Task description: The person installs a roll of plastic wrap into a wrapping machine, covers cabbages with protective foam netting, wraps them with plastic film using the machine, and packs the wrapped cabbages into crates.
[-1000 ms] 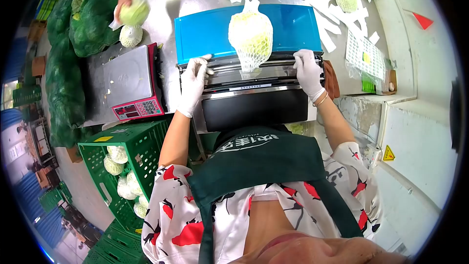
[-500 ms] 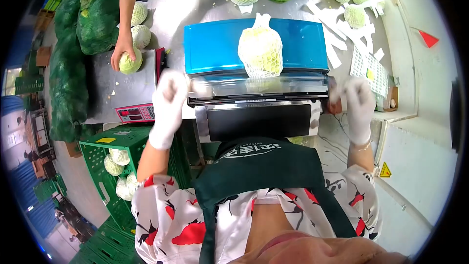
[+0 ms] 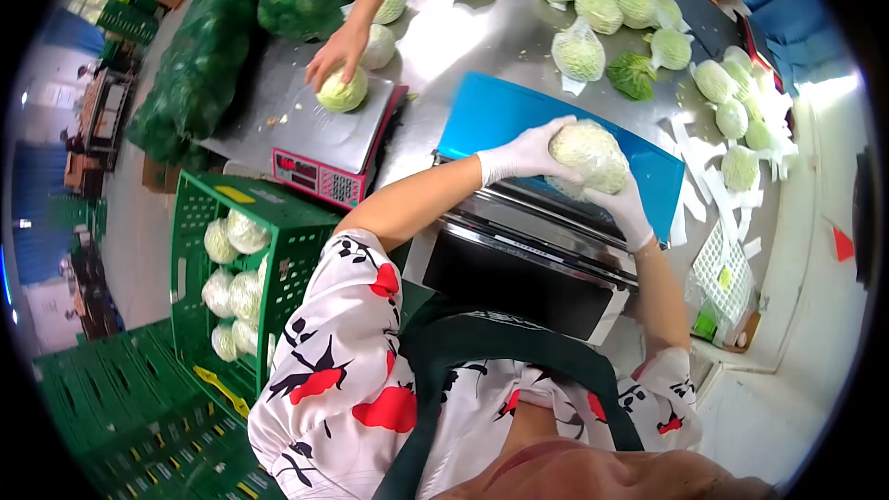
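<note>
A pale green cabbage [image 3: 590, 157] is between my two white-gloved hands, above the front of a blue-topped film wrapping machine [image 3: 482, 111]. Its surface looks shiny, as if under clear film. My left hand [image 3: 531, 153] grips it from the left, thumb below and fingers at the top. From the lower right my right hand [image 3: 627, 210] cups it, some of the fingers hidden behind it. The machine's dark metal front [image 3: 519, 273] lies just under both hands.
To the left, a co-worker's hand [image 3: 339, 57] holds a cabbage [image 3: 342, 91] on a red-edged scale [image 3: 315, 176]. Netted cabbages [image 3: 579, 51] lie at the back. A green crate [image 3: 222, 190] of wrapped cabbages stands lower left. Foam net strips [image 3: 713, 190] litter the right side.
My hands have come from either side of the machine's front to grip the cabbage that lay on its top. The view has turned, and the co-worker's hand remains on the cabbage at the scale.
</note>
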### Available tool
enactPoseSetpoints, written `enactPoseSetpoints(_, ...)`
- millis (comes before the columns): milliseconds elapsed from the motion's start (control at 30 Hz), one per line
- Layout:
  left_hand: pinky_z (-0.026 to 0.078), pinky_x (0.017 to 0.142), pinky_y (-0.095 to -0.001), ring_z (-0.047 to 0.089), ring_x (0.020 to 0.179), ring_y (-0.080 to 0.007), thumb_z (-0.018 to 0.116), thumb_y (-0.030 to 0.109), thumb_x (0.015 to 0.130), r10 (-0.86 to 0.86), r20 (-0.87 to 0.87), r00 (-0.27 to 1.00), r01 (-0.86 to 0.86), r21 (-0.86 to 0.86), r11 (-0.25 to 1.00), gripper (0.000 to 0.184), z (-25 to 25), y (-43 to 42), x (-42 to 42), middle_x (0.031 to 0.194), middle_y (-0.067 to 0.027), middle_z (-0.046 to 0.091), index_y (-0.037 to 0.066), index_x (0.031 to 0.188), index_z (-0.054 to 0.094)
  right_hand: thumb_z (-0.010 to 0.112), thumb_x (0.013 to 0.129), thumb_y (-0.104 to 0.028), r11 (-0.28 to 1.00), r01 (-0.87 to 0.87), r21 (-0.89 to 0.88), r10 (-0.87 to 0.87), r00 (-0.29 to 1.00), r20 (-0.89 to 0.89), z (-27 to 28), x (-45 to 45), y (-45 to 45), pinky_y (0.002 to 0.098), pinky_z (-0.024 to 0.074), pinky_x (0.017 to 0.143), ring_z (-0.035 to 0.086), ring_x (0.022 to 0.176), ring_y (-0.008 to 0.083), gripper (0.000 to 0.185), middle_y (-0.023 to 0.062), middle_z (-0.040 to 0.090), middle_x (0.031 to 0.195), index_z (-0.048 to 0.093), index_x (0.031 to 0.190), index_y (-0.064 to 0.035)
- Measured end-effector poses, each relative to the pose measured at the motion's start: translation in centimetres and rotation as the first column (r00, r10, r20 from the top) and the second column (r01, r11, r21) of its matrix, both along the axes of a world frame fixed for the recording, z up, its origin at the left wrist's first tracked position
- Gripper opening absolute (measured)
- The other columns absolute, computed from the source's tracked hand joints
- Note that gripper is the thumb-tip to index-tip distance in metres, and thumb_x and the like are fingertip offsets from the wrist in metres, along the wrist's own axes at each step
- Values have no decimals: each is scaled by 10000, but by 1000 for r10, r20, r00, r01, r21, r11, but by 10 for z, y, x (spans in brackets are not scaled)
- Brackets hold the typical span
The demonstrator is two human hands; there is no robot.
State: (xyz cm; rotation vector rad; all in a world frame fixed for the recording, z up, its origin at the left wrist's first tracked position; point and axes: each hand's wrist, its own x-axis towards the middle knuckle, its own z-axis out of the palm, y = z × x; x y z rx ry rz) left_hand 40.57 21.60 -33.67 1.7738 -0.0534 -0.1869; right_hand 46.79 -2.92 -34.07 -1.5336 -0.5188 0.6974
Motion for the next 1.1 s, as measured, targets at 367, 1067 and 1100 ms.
enactPoseSetpoints(367, 464, 1046, -327, 588, 1211, -249, 701, 563, 892, -458, -643, 614, 189, -444, 876, 868, 43, -46, -197, 1262, -191, 640, -81, 1420, 458, 747, 900, -313, 970, -125, -206, -67, 681, -729, 62, -206, -94, 381, 395, 1113, 504, 1299, 211, 774, 106, 521, 1445, 375, 1495, 14)
enactPoseSetpoints(1067, 493, 515, -258, 499, 572, -57, 421, 168, 1077, 291, -477, 829, -381, -102, 919, 385, 23, -19, -286, 703, 19, 564, 143, 1452, 508, 524, 1038, -237, 757, 430, -491, -548, 828, -120, 15, -240, -121, 290, 378, 533, 520, 561, 112, 321, 20, 553, 620, 611, 797, -43)
enactPoseSetpoints(1100, 463, 486, -251, 478, 566, -48, 419, 176, 1079, 305, -528, 793, -418, -106, 902, 361, 28, -10, -285, 701, 26, 559, 121, 1408, 556, 515, 1048, -250, 725, 484, -490, -621, 768, -159, 16, -239, -125, 287, 346, 509, 479, 515, 91, 366, -3, 505, 555, 594, 754, -45)
